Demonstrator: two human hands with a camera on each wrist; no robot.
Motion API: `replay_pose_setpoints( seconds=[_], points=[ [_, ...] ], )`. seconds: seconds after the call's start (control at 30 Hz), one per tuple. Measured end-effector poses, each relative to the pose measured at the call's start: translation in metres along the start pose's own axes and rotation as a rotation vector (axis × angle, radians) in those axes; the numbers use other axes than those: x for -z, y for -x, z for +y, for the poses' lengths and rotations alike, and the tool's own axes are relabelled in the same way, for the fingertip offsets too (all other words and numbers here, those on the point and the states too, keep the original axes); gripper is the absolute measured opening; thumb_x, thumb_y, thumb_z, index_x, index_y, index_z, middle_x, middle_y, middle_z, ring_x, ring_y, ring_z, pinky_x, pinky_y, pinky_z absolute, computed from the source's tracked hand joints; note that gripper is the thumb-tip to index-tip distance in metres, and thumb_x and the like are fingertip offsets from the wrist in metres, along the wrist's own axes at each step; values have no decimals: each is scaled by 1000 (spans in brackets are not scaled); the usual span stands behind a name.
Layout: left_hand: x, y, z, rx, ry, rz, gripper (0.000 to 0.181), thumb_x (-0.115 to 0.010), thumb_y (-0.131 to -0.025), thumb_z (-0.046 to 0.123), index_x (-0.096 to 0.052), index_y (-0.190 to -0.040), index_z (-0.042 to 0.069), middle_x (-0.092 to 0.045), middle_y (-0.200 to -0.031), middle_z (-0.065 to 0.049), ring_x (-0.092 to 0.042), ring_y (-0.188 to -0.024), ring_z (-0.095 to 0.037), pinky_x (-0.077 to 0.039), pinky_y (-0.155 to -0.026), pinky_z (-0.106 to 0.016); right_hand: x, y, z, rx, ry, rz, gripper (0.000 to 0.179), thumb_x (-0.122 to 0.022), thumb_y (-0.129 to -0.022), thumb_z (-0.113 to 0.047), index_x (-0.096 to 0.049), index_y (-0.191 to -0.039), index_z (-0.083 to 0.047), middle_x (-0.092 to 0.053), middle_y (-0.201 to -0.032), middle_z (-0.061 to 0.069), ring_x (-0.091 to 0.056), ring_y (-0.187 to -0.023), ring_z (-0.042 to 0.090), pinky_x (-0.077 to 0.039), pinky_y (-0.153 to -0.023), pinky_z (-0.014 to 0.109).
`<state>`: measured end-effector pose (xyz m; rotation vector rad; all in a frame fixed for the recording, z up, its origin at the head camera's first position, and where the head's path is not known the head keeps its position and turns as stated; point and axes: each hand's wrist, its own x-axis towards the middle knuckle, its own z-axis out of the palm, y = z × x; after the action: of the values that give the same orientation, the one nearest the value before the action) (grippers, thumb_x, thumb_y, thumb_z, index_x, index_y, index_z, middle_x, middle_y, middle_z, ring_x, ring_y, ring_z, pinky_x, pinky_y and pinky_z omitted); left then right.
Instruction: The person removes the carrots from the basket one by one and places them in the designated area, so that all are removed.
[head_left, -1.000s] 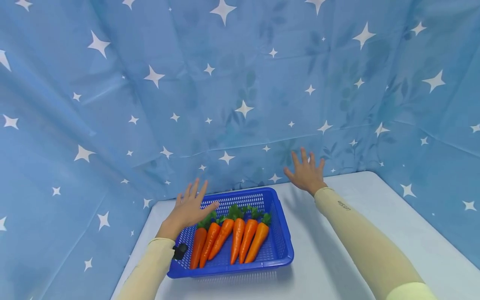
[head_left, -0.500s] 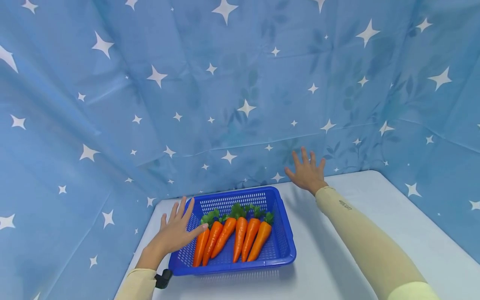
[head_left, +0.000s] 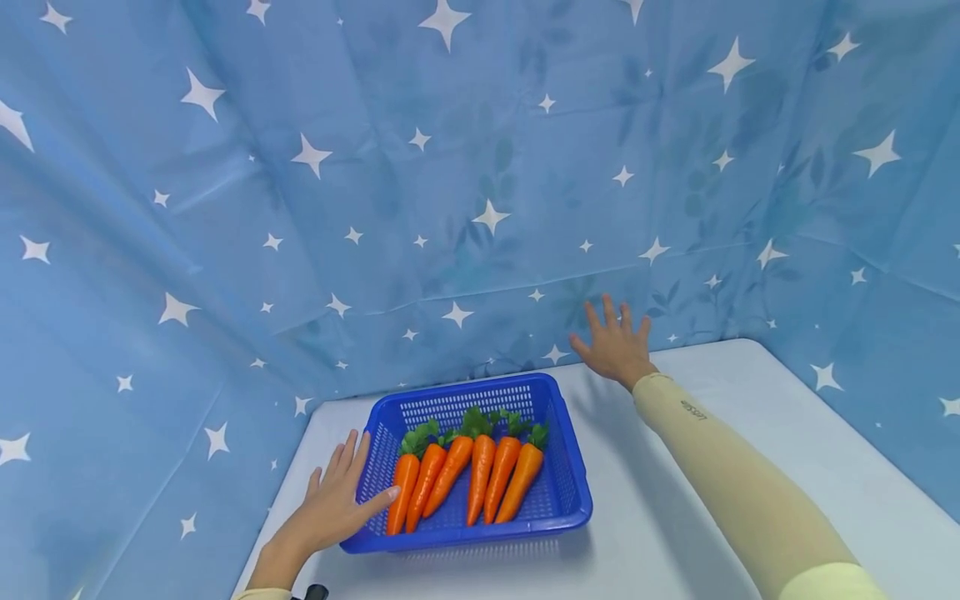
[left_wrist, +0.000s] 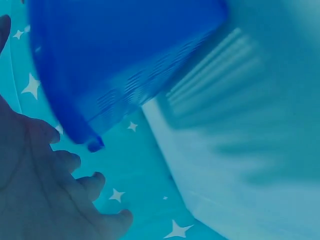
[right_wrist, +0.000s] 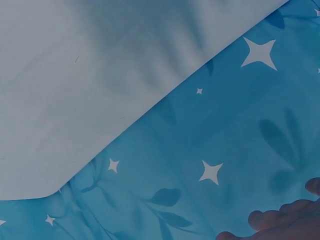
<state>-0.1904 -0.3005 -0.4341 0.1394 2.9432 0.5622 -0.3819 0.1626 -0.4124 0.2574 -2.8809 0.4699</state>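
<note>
L hand [head_left: 326,504], fingers spread, nr. blue basket [head_left: 525,528]; R hand [head_left: 615,350] ditto. Btwn. hands, in basket: 6 carrots [head_left: 480,475], head cam only; L-wrist cam adds basket's outside.

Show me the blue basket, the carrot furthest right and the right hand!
Blue basket [head_left: 472,537]: head view, on its front rim.
Rightmost carrot [head_left: 521,482]: head view, on the middle of its orange root.
Right hand [head_left: 614,352]: head view, on its back, below the spread fingers.

Head view's lit pretty evenly, with soft shadows thrown across the white bench [head_left: 615,533]. Left wrist cam's totally washed in teal, and the blue basket [left_wrist: 135,50] is smeared by blur. Right wrist shot's left kinda dim and greyish.
</note>
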Motion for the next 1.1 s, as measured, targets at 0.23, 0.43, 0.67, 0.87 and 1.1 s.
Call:
replay_pose_setpoints(
  seconds=[0.23,0.43,0.67,0.87,1.1],
  points=[
    [-12,4,-5,-6,30,-13,118,-67,-95,66,-8,-168,-6,0,-175,-29,-5,-159,-55,-2,-115,-84,1,0,3,-6,-5,-9,80,-43,-111,-51,-20,-170,-3,-3,-175,29,-7,-156,59,-2,-117,83],
    [-19,5,-9,-8,53,-26,119,-68,-96,63,-5,-168,-7,4,-175,-30,-3,-159,-55,-3,-116,-82,3,-1,-1,-6,-1,-7,81,-43,-110,-52,-19,-171,-4,-3,-176,28,-10,-157,58,-4,-116,83],
    [-22,7,-10,-1,63,-23,122,-68,-95,65,-3,-166,-11,5,-174,-32,-10,-157,-58,-11,-117,-81,3,1,-11,21,-49,-21,80,-43,-110,-52,-22,-170,-2,-4,-175,30,-22,-155,57,-16,-117,82],
    [-26,12,-11,-2,76,-15,125,-69,-94,65,-1,-165,-13,6,-174,-32,-14,-154,-62,-20,-115,-81,5,8,-20,57,-124,-17,80,-47,-110,-50,-25,-168,1,-10,-173,34,-31,-150,60,-26,-113,82],
    [-30,17,-10,-21,103,-3,125,-69,-95,64,0,-165,-13,8,-174,-32,-15,-153,-62,-24,-115,-80,9,17,-28,65,-236,-61,82,-52,-110,-47,-23,-168,2,-9,-172,35,-43,-141,63,-31,-112,79]
  ],
)
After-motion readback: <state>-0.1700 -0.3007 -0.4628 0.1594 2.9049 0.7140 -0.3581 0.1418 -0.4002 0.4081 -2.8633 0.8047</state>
